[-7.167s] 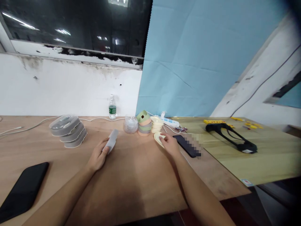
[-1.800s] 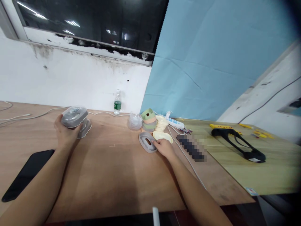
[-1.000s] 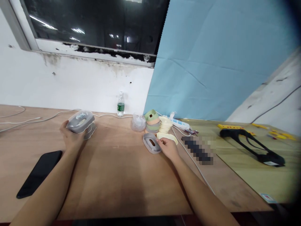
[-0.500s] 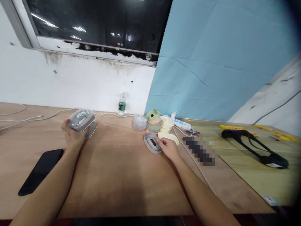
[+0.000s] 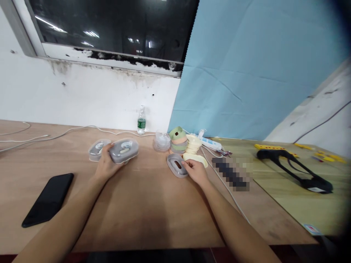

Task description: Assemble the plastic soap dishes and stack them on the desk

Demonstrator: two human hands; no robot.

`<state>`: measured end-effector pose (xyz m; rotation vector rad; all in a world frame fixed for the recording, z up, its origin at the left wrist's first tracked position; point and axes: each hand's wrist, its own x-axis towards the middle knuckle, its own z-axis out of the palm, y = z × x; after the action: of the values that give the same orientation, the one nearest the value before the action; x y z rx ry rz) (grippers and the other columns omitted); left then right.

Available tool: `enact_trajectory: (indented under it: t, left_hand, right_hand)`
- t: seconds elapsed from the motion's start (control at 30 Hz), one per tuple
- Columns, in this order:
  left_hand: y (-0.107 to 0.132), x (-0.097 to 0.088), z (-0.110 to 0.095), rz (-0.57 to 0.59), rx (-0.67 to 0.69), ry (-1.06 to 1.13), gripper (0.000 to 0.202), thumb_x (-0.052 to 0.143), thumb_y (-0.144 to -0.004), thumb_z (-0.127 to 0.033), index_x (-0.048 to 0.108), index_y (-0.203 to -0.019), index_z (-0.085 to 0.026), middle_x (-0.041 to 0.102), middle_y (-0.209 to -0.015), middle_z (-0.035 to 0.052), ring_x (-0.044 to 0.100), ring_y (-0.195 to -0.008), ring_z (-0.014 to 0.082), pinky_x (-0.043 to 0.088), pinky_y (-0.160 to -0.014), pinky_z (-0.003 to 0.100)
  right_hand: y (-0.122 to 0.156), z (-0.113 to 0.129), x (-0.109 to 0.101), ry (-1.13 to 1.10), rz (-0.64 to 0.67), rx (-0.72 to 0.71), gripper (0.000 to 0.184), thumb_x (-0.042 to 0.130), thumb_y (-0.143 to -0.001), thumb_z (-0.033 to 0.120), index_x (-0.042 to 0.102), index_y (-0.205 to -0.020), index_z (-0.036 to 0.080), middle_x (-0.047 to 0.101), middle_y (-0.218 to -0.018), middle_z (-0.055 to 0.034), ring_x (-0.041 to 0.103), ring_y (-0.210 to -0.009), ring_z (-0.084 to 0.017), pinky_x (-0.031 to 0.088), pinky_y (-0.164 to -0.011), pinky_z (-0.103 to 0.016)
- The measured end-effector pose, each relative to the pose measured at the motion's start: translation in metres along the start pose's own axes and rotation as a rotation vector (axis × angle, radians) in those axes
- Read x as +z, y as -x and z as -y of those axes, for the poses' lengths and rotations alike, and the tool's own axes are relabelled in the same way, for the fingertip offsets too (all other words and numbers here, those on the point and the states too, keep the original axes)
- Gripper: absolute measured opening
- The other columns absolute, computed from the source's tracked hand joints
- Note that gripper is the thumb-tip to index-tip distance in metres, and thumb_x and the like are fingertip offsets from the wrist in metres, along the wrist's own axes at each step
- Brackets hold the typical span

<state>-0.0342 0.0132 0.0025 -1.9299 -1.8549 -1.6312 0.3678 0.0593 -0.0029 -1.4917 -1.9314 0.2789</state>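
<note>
My left hand (image 5: 105, 162) is closed on the left end of a grey oval box (image 5: 124, 151) with a clear lid and a round pale sticker. Just behind that hand, a similar lidded box (image 5: 95, 150) lies on the table. My right hand (image 5: 195, 171) pinches the right rim of a grey oval tray (image 5: 172, 168) with a slot in its floor; the fingertips are partly hidden. Beside the tray lies a cream oval piece (image 5: 201, 159). Behind stand a stack of green, peach and grey pieces (image 5: 177, 135), stacked cream pieces (image 5: 193, 143) and clear lids (image 5: 161, 141).
A black phone (image 5: 48, 200) lies on the left of the wooden table. A water bottle (image 5: 141, 122) stands by the wall. White cables and a power strip (image 5: 211, 143) run along the back. A black frame-like object (image 5: 296, 170) lies at the right.
My left hand has moved right and slightly down with its grey box, from over the other box, which now shows fully separate. The right hand and its tray have hardly moved.
</note>
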Motion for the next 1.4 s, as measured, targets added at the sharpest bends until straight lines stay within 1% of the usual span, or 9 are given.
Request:
enact_trajectory:
  t: [0.1,0.17,0.4,0.6,0.77,0.87,1.07,1.23,1.4]
  left_hand:
    - [0.004,0.011,-0.001,0.196,0.254,-0.074,0.082,0.077,-0.063,-0.040,0.033,-0.128,-0.019,0.048,-0.130,0.0158,0.051,-0.120,0.0333,0.044,-0.101,0.047]
    - [0.004,0.014,0.000,0.238,0.247,-0.128,0.081,0.075,-0.063,-0.044,0.035,-0.129,-0.019,0.050,-0.128,0.0154,0.054,-0.116,0.0335,0.046,-0.099,0.046]
    - [0.005,0.003,0.003,0.071,0.111,-0.164,0.076,0.076,-0.061,-0.037,0.040,-0.126,-0.016,0.056,-0.122,0.0135,0.057,-0.111,0.0331,0.047,-0.095,0.046]
    - [0.022,0.010,-0.034,0.041,0.208,0.028,0.082,0.073,-0.069,-0.039,0.029,-0.135,-0.015,0.047,-0.133,0.0146,0.050,-0.120,0.0315,0.044,-0.101,0.044]
    - [0.044,0.030,-0.072,0.324,0.355,0.223,0.084,0.072,-0.070,-0.034,0.026,-0.140,-0.021,0.046,-0.136,0.0149,0.048,-0.124,0.0323,0.042,-0.103,0.046]
    - [0.053,0.038,-0.080,0.426,0.221,0.343,0.096,0.072,-0.071,-0.032,0.013,-0.146,-0.021,0.041,-0.140,0.0166,0.045,-0.127,0.0327,0.039,-0.105,0.049]
    - [0.054,0.040,-0.076,0.655,0.144,0.524,0.133,0.085,-0.054,-0.048,-0.003,-0.150,-0.021,0.031,-0.147,0.0192,0.035,-0.133,0.0372,0.029,-0.110,0.054]
    - [0.052,0.037,-0.074,0.662,0.109,0.543,0.074,0.060,-0.083,-0.045,0.026,-0.143,-0.019,0.038,-0.143,0.0160,0.041,-0.130,0.0324,0.035,-0.108,0.048]
    - [0.049,0.036,-0.070,0.646,0.175,0.480,0.070,0.067,-0.077,-0.038,0.034,-0.136,-0.019,0.046,-0.136,0.0142,0.047,-0.123,0.0311,0.039,-0.104,0.045]
  right_hand:
    - [0.000,0.000,0.000,-0.001,0.007,0.001,0.042,0.050,-0.085,0.053,0.067,-0.070,0.018,0.058,-0.054,0.0001,0.049,-0.052,-0.013,0.029,-0.052,-0.024]
    - [0.000,0.000,-0.001,-0.007,0.013,-0.003,0.041,0.050,-0.085,0.052,0.067,-0.071,0.018,0.059,-0.055,-0.0002,0.049,-0.053,-0.013,0.030,-0.052,-0.024]
    - [0.002,0.005,-0.003,-0.012,-0.038,-0.047,0.041,0.050,-0.085,0.052,0.069,-0.072,0.018,0.054,-0.049,0.0012,0.047,-0.048,-0.012,0.032,-0.050,-0.024]
    - [0.019,0.040,0.004,-0.120,-0.075,-0.243,0.052,0.056,-0.082,0.053,0.058,-0.121,0.019,0.066,-0.083,-0.0046,0.053,-0.057,-0.014,0.045,-0.061,-0.028]
    - [0.032,0.070,0.024,-0.501,0.254,-0.336,0.094,0.051,-0.073,0.076,0.027,-0.145,0.020,0.052,-0.130,-0.0144,0.059,-0.102,-0.027,0.048,-0.088,-0.039]
    - [0.032,0.073,0.029,-0.739,0.404,-0.307,0.095,0.050,-0.071,0.079,0.026,-0.144,0.022,0.047,-0.136,-0.0132,0.050,-0.121,-0.029,0.042,-0.099,-0.041]
    - [0.030,0.065,0.026,-0.699,0.372,-0.246,0.088,0.064,-0.070,0.067,0.034,-0.139,0.021,0.051,-0.130,-0.0122,0.053,-0.116,-0.028,0.042,-0.099,-0.040]
    - [0.031,0.062,0.024,-0.593,0.309,-0.277,0.090,0.069,-0.067,0.063,0.036,-0.139,0.020,0.050,-0.133,-0.0132,0.050,-0.119,-0.030,0.041,-0.100,-0.042]
    - [0.031,0.061,0.021,-0.515,0.301,-0.314,0.094,0.076,-0.062,0.059,0.039,-0.139,0.022,0.051,-0.133,-0.0126,0.051,-0.118,-0.031,0.042,-0.099,-0.042]
